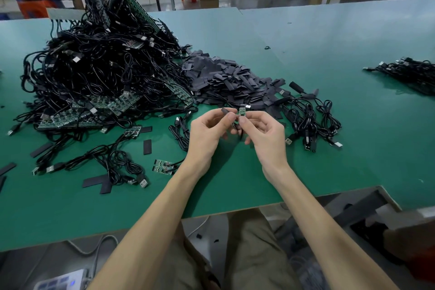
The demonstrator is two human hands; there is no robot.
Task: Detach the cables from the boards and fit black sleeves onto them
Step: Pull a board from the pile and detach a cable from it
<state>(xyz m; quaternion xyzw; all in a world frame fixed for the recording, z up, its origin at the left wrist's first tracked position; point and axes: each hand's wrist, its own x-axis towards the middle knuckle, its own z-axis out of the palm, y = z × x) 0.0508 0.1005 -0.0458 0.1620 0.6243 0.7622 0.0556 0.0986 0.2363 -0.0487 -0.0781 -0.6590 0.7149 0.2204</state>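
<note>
1. The small green board [242,110] is held above the desk [329,37], in front of the person. Its long axis runs up and away from the person, and its face is toward the camera. Any print on it is too small to read.
2. The right hand [263,129] pinches the lower end of that board between thumb and forefinger, with the other fingers loosely curled.
3. Just left of the board, the left hand [207,129] pinches a black sleeve [224,110] at its fingertips. The sleeve is tilted, with its lower end pointing toward the board.
4. A black cable [238,130] hangs below the board, between the two hands.
5. Behind the board lies a pile of sleeves [223,80], flat and dark.
6. Right of the board, coiled cables [313,113] lie on the desk with their USB plugs showing.
7. Left of and behind the board rises a large heap of cables [98,66], tangled with long green board strips.
8. Near left of the board lie two small boards [164,166], wired, and a loose sleeve [147,146].
9. Far right of the board, a separate bundle [409,70] rests on the desk.
</note>
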